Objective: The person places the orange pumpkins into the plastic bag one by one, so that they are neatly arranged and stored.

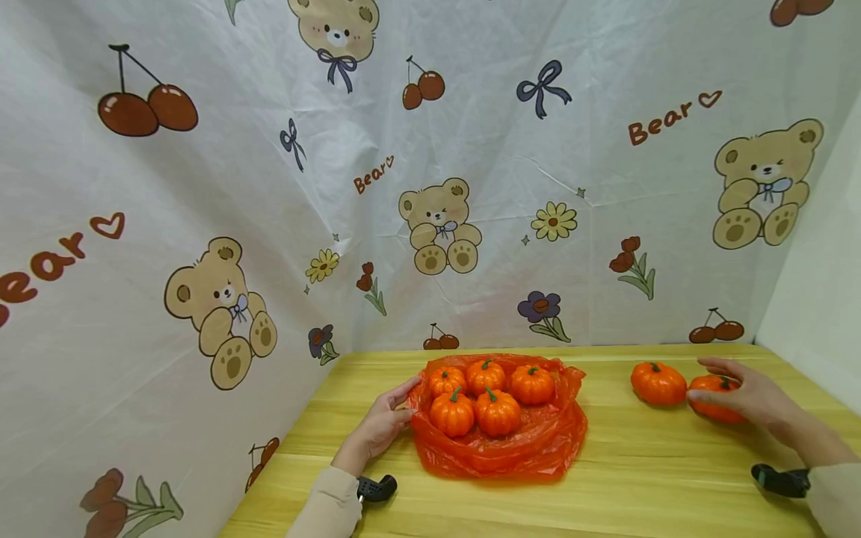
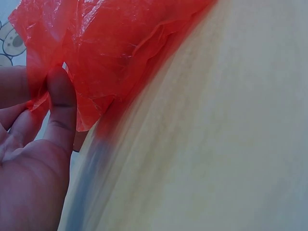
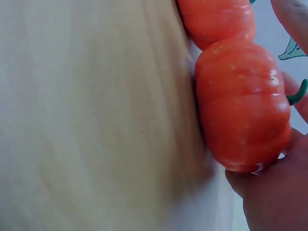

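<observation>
A red plastic bag [image 1: 498,456] lies spread open on the table with several small orange pumpkins [image 1: 496,412] in it, green stems up. At its left edge my left hand [image 1: 382,424] pinches the thin film between thumb and fingers; the left wrist view shows this red bag [image 2: 120,53] close up. On the right, my right hand [image 1: 760,396] is spread around a pumpkin [image 3: 243,106], thumb at its near side and the forefinger held apart above it. That pumpkin rests on the table. Another pumpkin [image 1: 659,384] sits just left of it, touching or nearly so.
The yellow wood-grain table [image 1: 639,478] meets a printed bear cloth [image 1: 484,299] at the back and left. A white wall [image 1: 821,299] stands on the right. A black wrist device [image 1: 377,489] is on the left arm, another black device [image 1: 780,480] on the right.
</observation>
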Action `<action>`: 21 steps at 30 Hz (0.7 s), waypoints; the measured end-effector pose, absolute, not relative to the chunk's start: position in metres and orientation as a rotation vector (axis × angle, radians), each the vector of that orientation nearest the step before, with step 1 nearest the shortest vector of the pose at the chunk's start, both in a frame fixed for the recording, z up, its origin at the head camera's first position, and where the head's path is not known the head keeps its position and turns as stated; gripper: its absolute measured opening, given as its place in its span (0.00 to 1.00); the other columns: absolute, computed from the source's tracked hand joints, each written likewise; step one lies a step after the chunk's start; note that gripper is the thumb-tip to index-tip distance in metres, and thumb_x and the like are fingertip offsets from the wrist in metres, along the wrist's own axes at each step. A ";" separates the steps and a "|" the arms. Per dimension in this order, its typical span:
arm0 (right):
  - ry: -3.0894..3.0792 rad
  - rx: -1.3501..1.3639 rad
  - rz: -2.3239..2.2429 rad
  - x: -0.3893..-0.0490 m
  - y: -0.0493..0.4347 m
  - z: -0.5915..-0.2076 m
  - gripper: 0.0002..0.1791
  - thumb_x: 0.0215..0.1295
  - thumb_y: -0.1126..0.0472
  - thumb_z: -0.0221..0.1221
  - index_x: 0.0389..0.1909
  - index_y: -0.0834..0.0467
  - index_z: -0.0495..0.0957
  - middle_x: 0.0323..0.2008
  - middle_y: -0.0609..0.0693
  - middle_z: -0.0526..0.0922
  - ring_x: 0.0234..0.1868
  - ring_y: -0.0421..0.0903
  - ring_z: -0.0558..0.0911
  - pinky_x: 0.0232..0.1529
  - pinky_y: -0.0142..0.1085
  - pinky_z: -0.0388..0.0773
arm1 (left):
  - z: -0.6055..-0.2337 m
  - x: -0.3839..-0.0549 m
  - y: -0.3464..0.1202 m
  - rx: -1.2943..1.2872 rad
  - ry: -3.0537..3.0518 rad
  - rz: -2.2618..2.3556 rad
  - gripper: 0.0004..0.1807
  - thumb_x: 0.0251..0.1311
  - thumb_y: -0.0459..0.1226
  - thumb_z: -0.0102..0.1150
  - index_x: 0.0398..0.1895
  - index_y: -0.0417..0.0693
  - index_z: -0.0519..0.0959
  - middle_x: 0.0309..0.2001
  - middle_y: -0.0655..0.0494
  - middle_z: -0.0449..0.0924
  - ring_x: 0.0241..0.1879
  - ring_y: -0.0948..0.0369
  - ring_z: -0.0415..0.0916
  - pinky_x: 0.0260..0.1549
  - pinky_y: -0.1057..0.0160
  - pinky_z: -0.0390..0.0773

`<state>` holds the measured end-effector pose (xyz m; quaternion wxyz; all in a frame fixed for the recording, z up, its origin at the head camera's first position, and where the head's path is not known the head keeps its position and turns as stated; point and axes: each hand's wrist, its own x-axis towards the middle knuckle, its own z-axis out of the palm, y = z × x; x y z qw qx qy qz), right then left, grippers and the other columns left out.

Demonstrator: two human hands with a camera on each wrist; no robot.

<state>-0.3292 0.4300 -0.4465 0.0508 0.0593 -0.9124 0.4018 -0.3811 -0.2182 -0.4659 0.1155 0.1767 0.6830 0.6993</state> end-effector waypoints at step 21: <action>-2.819 0.058 1.171 -0.325 0.434 -0.458 0.53 0.69 0.42 0.64 0.78 0.70 0.47 0.68 0.85 0.54 0.60 0.77 0.64 0.56 0.66 0.66 | -0.467 -0.381 -0.218 0.514 1.991 2.046 0.42 0.64 0.20 0.51 0.82 0.50 0.58 0.83 0.43 0.49 0.70 0.52 0.66 0.50 0.68 0.82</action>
